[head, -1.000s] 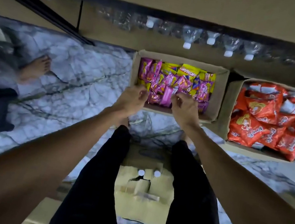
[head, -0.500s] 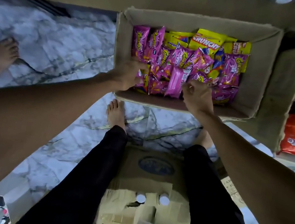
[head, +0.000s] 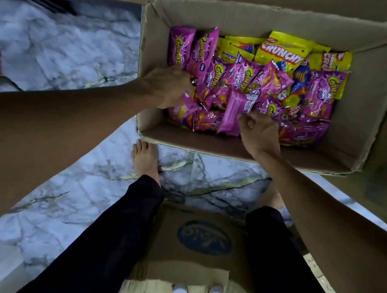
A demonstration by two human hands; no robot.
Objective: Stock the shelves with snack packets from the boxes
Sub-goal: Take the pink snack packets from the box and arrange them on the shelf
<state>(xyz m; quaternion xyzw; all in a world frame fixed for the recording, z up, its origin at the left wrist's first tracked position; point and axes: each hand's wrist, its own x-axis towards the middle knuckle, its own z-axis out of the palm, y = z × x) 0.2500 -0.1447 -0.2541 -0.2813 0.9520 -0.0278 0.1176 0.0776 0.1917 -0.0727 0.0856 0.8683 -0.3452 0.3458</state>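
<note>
marble floor [head: 62, 46], cardboard box [head: 213, 145] of snack packets [head: 240, 77], left hand [head: 169, 87] and right hand [head: 260, 135] apparently gripping packets

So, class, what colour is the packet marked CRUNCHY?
The CRUNCHY packet is yellow; head view.

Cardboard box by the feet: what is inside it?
Pink packets nearer the person, yellow packets by the far wall. Lower layers and the floor beneath them are covered.

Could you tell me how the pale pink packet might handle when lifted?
The pale pink packet looks puffed and glossy, so probably light and slippery. Lying flat on other packets in the cardboard box, it seems unlikely to roll, though they may shift.
</note>
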